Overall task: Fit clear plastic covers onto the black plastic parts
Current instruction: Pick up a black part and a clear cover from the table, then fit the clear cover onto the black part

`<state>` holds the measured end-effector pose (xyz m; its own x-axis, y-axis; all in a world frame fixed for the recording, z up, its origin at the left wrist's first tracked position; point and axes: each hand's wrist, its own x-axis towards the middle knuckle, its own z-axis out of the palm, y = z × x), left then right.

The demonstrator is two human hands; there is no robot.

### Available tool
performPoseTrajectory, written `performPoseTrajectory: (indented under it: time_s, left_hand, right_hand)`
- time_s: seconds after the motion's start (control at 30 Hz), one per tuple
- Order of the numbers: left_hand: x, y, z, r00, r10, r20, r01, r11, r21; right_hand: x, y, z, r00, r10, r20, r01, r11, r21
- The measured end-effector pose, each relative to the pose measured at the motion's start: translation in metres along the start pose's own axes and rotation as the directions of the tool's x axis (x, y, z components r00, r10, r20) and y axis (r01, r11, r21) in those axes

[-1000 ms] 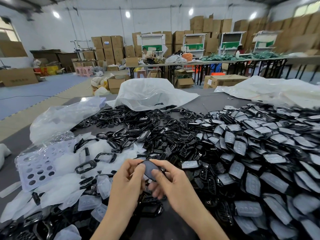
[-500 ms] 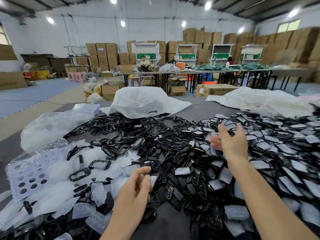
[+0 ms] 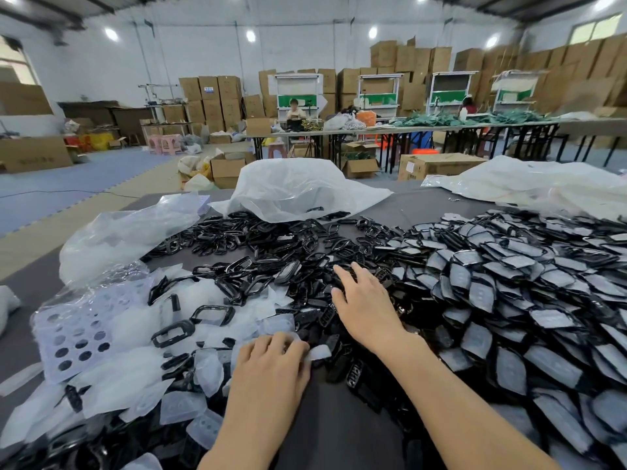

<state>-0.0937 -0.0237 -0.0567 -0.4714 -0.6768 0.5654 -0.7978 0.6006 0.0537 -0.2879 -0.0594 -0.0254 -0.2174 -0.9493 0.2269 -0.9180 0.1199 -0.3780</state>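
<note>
Both hands down in the piles: your right hand (image 3: pixel 366 307) has swung back from the far heap.

Half a second ago that hand hung in the air over the covered parts (image 3: pixel 509 286). Now it lies flat, fingers spread straight, on the loose black parts (image 3: pixel 271 239) at mid-counter. Your left hand (image 3: pixel 271 364) has dropped onto the clear covers (image 3: pixel 135 368) at the near left, fingers curled, with one cover poking out by the fingertips. Whether it is pinched, I can't tell. Bare grey counter (image 3: pixel 339 442) shows between your forearms. A lilac holed tray (image 3: pixel 68 334) sits at the left under clear film, and a white bag (image 3: pixel 295 188) is slumped behind the black parts. The labels on the stacked cartons (image 3: pixel 210 96) at the back are too blurred to read.
</note>
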Motion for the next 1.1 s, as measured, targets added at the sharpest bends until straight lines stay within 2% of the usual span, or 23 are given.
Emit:
performPoseTrajectory:
  time_s: [0.13, 0.27, 0.33, 0.43, 0.57, 0.67, 0.73, 0.77, 0.83, 0.9, 0.93, 1.03, 1.1]
  left_hand:
    - [0.0, -0.004, 0.004, 0.999, -0.002, -0.038, 0.003, 1.0, 0.018]
    - [0.004, -0.004, 0.001, 0.995, -0.079, -0.058, 0.078, 0.997, -0.023]
    - [0.005, -0.004, 0.0, 0.989, -0.123, -0.08, 0.119, 0.991, -0.058]
    - [0.005, -0.003, -0.002, 0.977, -0.187, -0.105, 0.182, 0.981, -0.061]
    - [0.005, 0.0, -0.005, 0.954, -0.295, -0.059, 0.291, 0.954, -0.071]
    - [0.006, 0.0, -0.007, 0.942, -0.327, -0.075, 0.322, 0.944, -0.07]
    - [0.004, -0.001, -0.005, 0.939, -0.338, -0.068, 0.333, 0.94, -0.071]
    - [0.003, -0.001, -0.005, 0.939, -0.337, -0.063, 0.333, 0.941, -0.062]
    - [0.002, -0.003, -0.003, 0.937, -0.337, -0.089, 0.334, 0.941, -0.055]
    - [0.003, -0.004, -0.003, 0.946, -0.297, -0.132, 0.294, 0.955, -0.041]
    - [0.003, -0.004, -0.002, 0.96, -0.237, -0.15, 0.236, 0.972, -0.025]
    - [0.002, 0.002, 0.003, 0.99, -0.042, -0.136, 0.046, 0.999, 0.023]
    - [0.001, 0.006, 0.005, 0.998, -0.021, -0.059, 0.024, 0.998, 0.057]
  right_hand:
    - [0.017, 0.003, 0.011, 0.992, 0.058, 0.108, -0.046, 0.992, -0.117]
    - [0.011, 0.005, 0.015, 0.999, 0.035, 0.015, -0.033, 0.992, -0.12]
    - [0.007, 0.007, 0.011, 1.0, 0.021, 0.019, -0.019, 0.997, -0.081]
    - [0.0, 0.008, 0.002, 0.998, -0.012, 0.055, 0.011, 1.0, 0.016]
    - [-0.012, 0.005, -0.013, 1.0, -0.002, -0.008, 0.004, 0.937, 0.35]
    - [-0.025, -0.001, -0.027, 0.991, 0.115, -0.069, -0.041, 0.75, 0.661]
    - [-0.032, -0.006, -0.031, 0.97, 0.23, -0.081, -0.074, 0.592, 0.802]
    - [-0.036, -0.008, -0.032, 0.957, 0.285, -0.057, -0.092, 0.483, 0.871]
    - [-0.045, -0.011, -0.032, 0.94, 0.336, 0.062, -0.118, 0.149, 0.982]
    - [-0.055, -0.01, -0.032, 0.934, 0.3, 0.193, -0.142, -0.183, 0.973]
    - [-0.059, -0.008, -0.032, 0.931, 0.276, 0.237, -0.155, -0.289, 0.945]
    - [-0.067, -0.006, -0.03, 0.93, 0.224, 0.291, -0.156, -0.476, 0.866]
    - [-0.07, -0.008, -0.028, 0.926, 0.222, 0.305, -0.154, -0.518, 0.842]
